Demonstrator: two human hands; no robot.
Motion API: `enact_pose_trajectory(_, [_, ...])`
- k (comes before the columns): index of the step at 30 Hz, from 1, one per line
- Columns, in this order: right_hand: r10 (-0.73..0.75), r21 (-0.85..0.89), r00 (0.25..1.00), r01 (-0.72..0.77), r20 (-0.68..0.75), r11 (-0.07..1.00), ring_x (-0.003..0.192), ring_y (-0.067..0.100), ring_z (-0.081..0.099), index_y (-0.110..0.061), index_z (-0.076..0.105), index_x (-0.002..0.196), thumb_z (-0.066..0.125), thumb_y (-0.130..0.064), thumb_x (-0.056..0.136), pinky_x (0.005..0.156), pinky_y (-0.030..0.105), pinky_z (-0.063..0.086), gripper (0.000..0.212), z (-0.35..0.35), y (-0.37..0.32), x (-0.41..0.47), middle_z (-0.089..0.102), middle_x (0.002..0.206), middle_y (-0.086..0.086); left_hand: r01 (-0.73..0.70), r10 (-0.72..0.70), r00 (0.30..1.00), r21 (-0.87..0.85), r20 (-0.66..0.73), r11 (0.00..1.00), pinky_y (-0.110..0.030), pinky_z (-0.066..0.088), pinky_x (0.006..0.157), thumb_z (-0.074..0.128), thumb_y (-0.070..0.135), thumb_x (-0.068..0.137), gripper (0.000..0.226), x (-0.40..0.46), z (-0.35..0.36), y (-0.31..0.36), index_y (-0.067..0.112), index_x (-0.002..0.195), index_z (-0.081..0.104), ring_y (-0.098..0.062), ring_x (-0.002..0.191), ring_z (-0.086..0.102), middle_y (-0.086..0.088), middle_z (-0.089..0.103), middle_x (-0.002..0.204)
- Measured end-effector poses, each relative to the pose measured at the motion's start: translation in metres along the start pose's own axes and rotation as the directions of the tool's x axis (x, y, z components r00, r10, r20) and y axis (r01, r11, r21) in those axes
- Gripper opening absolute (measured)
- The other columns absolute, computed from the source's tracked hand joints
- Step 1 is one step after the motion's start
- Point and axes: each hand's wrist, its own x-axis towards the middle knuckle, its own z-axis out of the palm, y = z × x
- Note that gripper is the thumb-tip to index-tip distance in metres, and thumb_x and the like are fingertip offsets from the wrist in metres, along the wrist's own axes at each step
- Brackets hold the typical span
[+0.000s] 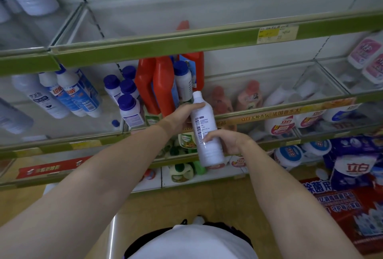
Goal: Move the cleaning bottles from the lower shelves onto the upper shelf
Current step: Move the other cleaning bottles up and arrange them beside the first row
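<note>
Both hands on one white bottle — left hand gripping near the neck, right hand wrapped around the lower body. Bottle tilted, in mid-air in front of the middle shelf, below the upper shelf.

White bottle, red jugs, blue caps, green shelf edge

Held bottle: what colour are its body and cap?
Bottle: white body and white cap, with small dark print; head view.
</note>
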Motion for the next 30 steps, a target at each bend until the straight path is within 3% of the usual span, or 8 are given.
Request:
enact_pose_trajectory(4, [-0.038, 0.135, 0.995, 0.026, 0.087, 0.991, 0.106, 0.029, 0.070, -0.010, 0.056, 0.134, 0.077, -0.017, 0.075, 0.092, 0.044, 0.056, 0.063, 0.009, 0.003, -0.001, 0.072, 0.117, 0.013, -0.055, 0.055, 0.999, -0.079, -0.002, 0.995, -0.045, 0.058, 0.089, 0.076, 0.028, 0.086, 0.036, -0.001, 0.006, 0.004, 0.009, 0.114, 0.065, -0.029, 0.091, 0.071, -0.015, 0.072, 0.103])
enact_pose_trajectory(10, [-0.123, 0.178, 0.988, 0.105, 0.093, 0.979, 0.119, 0.035, 0.064, -0.010, 0.056, 0.137, 0.081, -0.012, 0.073, 0.104, 0.052, 0.050, 0.069, 0.013, 0.000, 0.001, 0.066, 0.130, 0.019, -0.129, 0.127, 0.972, 0.003, -0.199, 0.992, -0.045, 0.062, 0.084, 0.089, 0.034, 0.072, 0.045, -0.003, 0.003, 0.009, 0.015, 0.107, 0.068, -0.030, 0.093, 0.075, -0.014, 0.076, 0.103])
enact_pose_trajectory(14, [-0.149, 0.181, 0.984, 0.129, 0.101, 0.975, 0.127, 0.039, 0.058, -0.010, 0.053, 0.140, 0.087, -0.015, 0.065, 0.109, 0.057, 0.044, 0.083, 0.015, -0.006, 0.003, 0.063, 0.134, 0.021, -0.158, 0.160, 0.958, 0.029, -0.237, 0.987, -0.045, 0.061, 0.085, 0.090, 0.039, 0.068, 0.051, -0.004, 0.003, 0.016, 0.016, 0.108, 0.069, -0.029, 0.092, 0.075, -0.011, 0.076, 0.102])
enact_pose_trajectory(17, [-0.150, 0.186, 0.983, 0.129, 0.102, 0.974, 0.123, 0.037, 0.061, -0.010, 0.052, 0.140, 0.082, -0.012, 0.070, 0.107, 0.055, 0.046, 0.077, 0.016, -0.012, -0.001, 0.065, 0.131, 0.020, -0.170, 0.173, 0.950, 0.036, -0.259, 0.985, -0.046, 0.061, 0.085, 0.091, 0.040, 0.067, 0.049, -0.002, 0.001, 0.017, 0.019, 0.105, 0.069, -0.028, 0.091, 0.075, -0.010, 0.076, 0.101])
enact_pose_trajectory(20, [-0.151, 0.064, 0.985, 0.146, 0.088, 0.987, 0.116, 0.033, 0.066, -0.011, 0.056, 0.135, 0.079, -0.016, 0.079, 0.104, 0.053, 0.050, 0.061, 0.024, -0.021, -0.005, 0.070, 0.123, 0.015, -0.170, 0.194, 0.931, 0.103, -0.310, 0.980, -0.043, 0.062, 0.083, 0.094, 0.048, 0.057, 0.059, -0.002, 0.003, 0.020, 0.020, 0.102, 0.068, -0.025, 0.088, 0.074, -0.005, 0.075, 0.099])
enact_pose_trajectory(24, [-0.224, -0.171, 0.971, 0.208, -0.079, 0.963, 0.100, 0.025, 0.073, -0.009, 0.065, 0.124, 0.086, -0.015, 0.075, 0.090, 0.043, 0.058, 0.054, 0.040, -0.030, -0.006, 0.076, 0.109, 0.009, -0.103, 0.205, 0.892, 0.261, -0.403, 0.960, -0.040, 0.059, 0.085, 0.091, 0.050, 0.061, 0.067, -0.003, 0.008, 0.019, 0.019, 0.113, 0.061, -0.022, 0.092, 0.069, -0.001, 0.069, 0.102])
enact_pose_trajectory(27, [-0.205, -0.153, 0.976, 0.192, -0.073, 0.969, 0.103, 0.027, 0.072, -0.010, 0.066, 0.123, 0.084, -0.009, 0.074, 0.094, 0.047, 0.056, 0.052, 0.042, -0.027, -0.007, 0.076, 0.110, 0.009, 0.024, 0.051, 0.941, 0.217, -0.334, 0.976, -0.044, 0.058, 0.087, 0.093, 0.045, 0.060, 0.080, -0.008, 0.009, 0.030, 0.015, 0.123, 0.053, -0.028, 0.099, 0.067, -0.008, 0.067, 0.113])
enact_pose_trajectory(30, [-0.185, -0.026, 0.982, 0.186, 0.029, 0.982, 0.100, 0.029, 0.072, -0.006, 0.065, 0.121, 0.071, -0.002, 0.082, 0.088, 0.044, 0.058, 0.040, 0.039, -0.023, -0.007, 0.074, 0.109, 0.012, 0.050, 0.022, 0.972, 0.294, -0.236, 0.954, -0.041, 0.057, 0.083, 0.087, 0.045, 0.072, 0.069, -0.015, -0.001, 0.042, 0.011, 0.124, 0.055, -0.028, 0.102, 0.068, -0.011, 0.068, 0.115])
